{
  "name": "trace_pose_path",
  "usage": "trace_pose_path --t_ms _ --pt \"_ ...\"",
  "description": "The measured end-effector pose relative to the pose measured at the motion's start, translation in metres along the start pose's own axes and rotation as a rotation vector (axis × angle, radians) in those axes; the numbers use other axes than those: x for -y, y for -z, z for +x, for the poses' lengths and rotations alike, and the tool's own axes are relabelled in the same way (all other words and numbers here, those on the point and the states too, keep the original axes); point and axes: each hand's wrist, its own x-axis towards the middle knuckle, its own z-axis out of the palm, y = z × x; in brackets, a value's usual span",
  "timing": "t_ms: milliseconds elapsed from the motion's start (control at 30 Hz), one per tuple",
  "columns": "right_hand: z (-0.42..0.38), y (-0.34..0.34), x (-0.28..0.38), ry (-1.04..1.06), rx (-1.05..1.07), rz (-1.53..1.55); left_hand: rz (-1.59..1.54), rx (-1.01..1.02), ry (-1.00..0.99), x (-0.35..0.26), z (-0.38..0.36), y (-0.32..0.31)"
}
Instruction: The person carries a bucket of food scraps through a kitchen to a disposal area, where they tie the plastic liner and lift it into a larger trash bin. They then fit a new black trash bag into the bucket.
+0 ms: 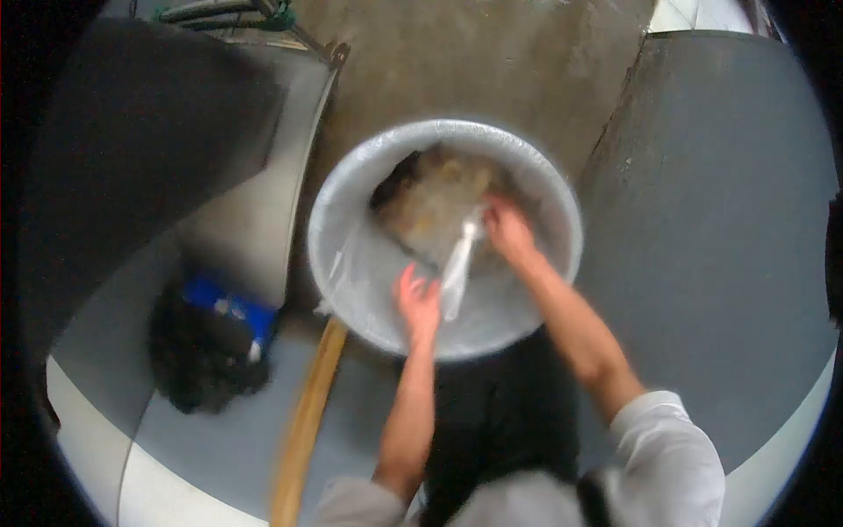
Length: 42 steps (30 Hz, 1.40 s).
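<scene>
A large round tub [448, 350] lined with clear plastic stands on the floor between my arms. Brown and beige contents [435, 198], blurred, lie in its far part. My right hand [509, 230] reaches inside over them, its fingers at the top of a whitish twisted strip of plastic [457, 274]; blur hides whether they grip it. Over the near left part of the tub is my left hand [417, 297], fingers apart and holding nothing, just left of the strip.
A wooden bar [307, 430] runs down from the tub's lower left. Further left are a dark furry-looking bundle [206, 360] and a blue item [230, 307]. Grey panels flank both sides; the one on the right [720, 246] is wide. Wet concrete floor [492, 70] lies beyond the tub.
</scene>
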Motion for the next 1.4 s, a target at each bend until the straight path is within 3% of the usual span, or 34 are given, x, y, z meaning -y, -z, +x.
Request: trace_pose_path --t_ms 33,100,167,233,267,300,333,433,467,600,667,700,833,867,933,967,1033,1100,1167,1200,1233,1333,1400 --pt "-0.01 0.016 0.011 0.071 -0.044 0.009 0.338 0.001 -0.308 0.0 0.007 0.022" --pt "-0.042 0.051 0.017 0.227 -0.207 0.029 0.26 0.042 -0.447 -0.037 0.005 0.073" --pt "-0.074 0.092 0.026 0.258 -0.425 -0.048 0.489 -0.184 -0.794 -0.086 0.011 0.107" --pt "-0.087 0.104 0.013 0.231 -0.583 -0.038 0.149 -0.304 -0.664 -0.1 0.045 0.133" --pt "-0.092 0.102 0.005 0.037 -0.62 0.079 0.078 -0.254 -0.406 -0.103 0.07 0.146" --pt "-0.1 0.093 -0.004 -0.166 -0.648 0.203 -0.209 0.017 -0.167 -0.077 0.121 0.165" --pt "-0.104 0.069 -0.02 -0.249 -0.537 0.45 -0.477 0.282 0.091 -0.048 0.164 0.175" --pt "-0.108 0.064 -0.027 -0.45 -0.399 0.463 -0.086 0.507 -0.121 -0.043 0.167 0.126" --pt "-0.107 0.055 -0.029 -0.322 -0.599 0.341 -0.049 0.452 -0.077 -0.048 0.166 0.118" --pt "-0.111 0.046 -0.027 -0.349 -0.699 0.286 0.084 0.182 0.119 -0.077 0.123 0.112" --pt "-0.111 0.054 -0.024 -0.306 -0.699 0.252 -0.717 0.403 0.278 -0.044 0.152 0.172" --pt "-0.111 0.056 -0.023 -0.28 -0.681 0.219 -0.733 0.403 0.256 -0.044 0.134 0.18" --pt "-0.111 0.052 -0.036 -0.167 -0.626 0.412 0.155 0.198 -0.068 -0.051 0.069 0.153" --pt "-0.111 0.049 -0.045 -0.142 -0.634 0.346 0.233 -0.061 -0.045 -0.016 0.088 0.143" --pt "-0.109 0.045 -0.049 -0.124 -0.659 0.295 0.102 -0.058 -0.131 0.0 0.1 0.134" --pt "-0.106 0.045 -0.053 -0.13 -0.662 0.32 -0.014 0.036 -0.117 -0.01 0.093 0.133" --pt "-0.109 0.043 -0.057 -0.117 -0.631 0.268 0.037 -0.018 -0.129 -0.013 0.087 0.128" --pt "-0.106 0.044 -0.054 -0.238 -0.529 0.416 0.205 -0.079 -0.257 0.008 0.113 0.133" --pt "-0.105 0.041 -0.055 -0.269 -0.527 0.389 0.107 -0.149 -0.28 0.03 0.125 0.129" --pt "-0.12 0.048 -0.03 -0.298 -0.499 0.321 0.087 -0.111 -0.327 0.018 0.11 0.131" --pt "-0.116 0.034 -0.054 -0.217 -0.526 0.361 0.065 -0.074 -0.379 0.003 0.095 0.134" --pt "-0.146 0.014 -0.042 -0.284 -0.572 0.321 -0.042 -0.02 -0.345 -0.002 0.084 0.151" --pt "-0.194 -0.013 -0.028 -0.248 -0.583 0.549 -0.029 -0.003 -0.307 0.026 0.074 0.185"
